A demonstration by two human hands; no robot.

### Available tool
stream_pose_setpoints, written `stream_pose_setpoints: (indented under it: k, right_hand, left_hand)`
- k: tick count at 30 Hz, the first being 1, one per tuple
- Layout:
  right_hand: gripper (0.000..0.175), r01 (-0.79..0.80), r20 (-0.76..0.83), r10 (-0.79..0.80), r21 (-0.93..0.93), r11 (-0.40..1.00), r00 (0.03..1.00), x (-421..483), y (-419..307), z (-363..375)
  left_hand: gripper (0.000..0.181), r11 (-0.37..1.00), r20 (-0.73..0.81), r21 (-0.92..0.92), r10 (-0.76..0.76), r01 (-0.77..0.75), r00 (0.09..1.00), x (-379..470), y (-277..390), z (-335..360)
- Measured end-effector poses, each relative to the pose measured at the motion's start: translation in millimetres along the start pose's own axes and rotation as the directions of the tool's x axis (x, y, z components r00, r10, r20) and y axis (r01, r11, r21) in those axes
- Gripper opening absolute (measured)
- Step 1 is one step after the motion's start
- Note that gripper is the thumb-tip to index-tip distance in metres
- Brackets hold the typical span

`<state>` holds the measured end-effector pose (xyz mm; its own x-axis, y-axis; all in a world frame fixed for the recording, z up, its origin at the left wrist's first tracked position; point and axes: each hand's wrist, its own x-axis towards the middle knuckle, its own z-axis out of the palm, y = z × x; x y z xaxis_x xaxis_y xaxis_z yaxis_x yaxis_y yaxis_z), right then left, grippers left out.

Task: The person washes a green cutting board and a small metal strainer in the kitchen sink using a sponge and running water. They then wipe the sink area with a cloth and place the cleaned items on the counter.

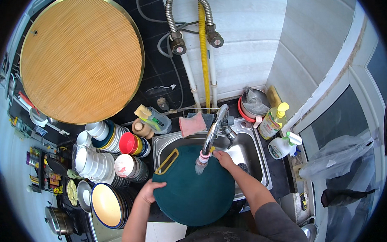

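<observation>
A round dark green cutting board (194,191) with a yellow-rimmed handle slot (167,161) lies tilted over the stainless steel sink (265,162). My left hand (150,190) grips its left edge, thumb on the upper face. At the far right edge my right hand (224,159) holds the board too, beside a small yellow piece (212,149) that I cannot identify. Directly above the board hangs the chrome faucet (212,131) with a pink-ringed nozzle (201,159). Whether water is running is hard to tell. A dark scouring pad (243,168) rests in the sink, partly behind my right forearm.
Stacked white bowls (91,163), cups and plates crowd the counter on the left, with large yellow-lined bowls (106,201) nearer me. Behind the sink hangs a pink cloth (192,124). A dish soap bottle (272,122) and a spray bottle (283,146) stand right.
</observation>
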<state>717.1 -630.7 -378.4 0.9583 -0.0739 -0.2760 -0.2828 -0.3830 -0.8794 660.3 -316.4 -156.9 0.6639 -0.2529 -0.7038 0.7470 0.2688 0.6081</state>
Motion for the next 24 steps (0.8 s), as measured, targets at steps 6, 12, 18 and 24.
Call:
stream_pose_setpoints:
  k: [6,12,18,24]
  right_hand:
    - [0.035,0.16,-0.051,-0.179,-0.268,0.95,0.982,-24.7,-43.0,16.5]
    - [0.038,0.492,0.273,-0.442,-0.151,0.858,0.855,-92.9,-63.5,41.6]
    - [0.048,0.609,0.307,-0.574,-0.022,0.793,0.759,-107.7,-131.2,57.8]
    - [0.039,0.611,0.031,-0.637,-0.322,0.723,0.77,-12.4,-126.8,67.0]
  left_hand:
    - [0.04,0.99,-0.091,-0.082,0.11,-0.118,0.99,-4.6,-57.1,19.6]
    - [0.035,0.968,-0.135,-0.152,0.181,-0.201,0.974,0.3,-73.0,30.5]
    - [0.031,0.979,-0.11,-0.092,0.172,-0.182,0.979,6.8,-88.0,35.9]
    - [0.033,0.985,-0.107,-0.042,0.161,-0.166,0.981,-10.1,-89.6,56.8]
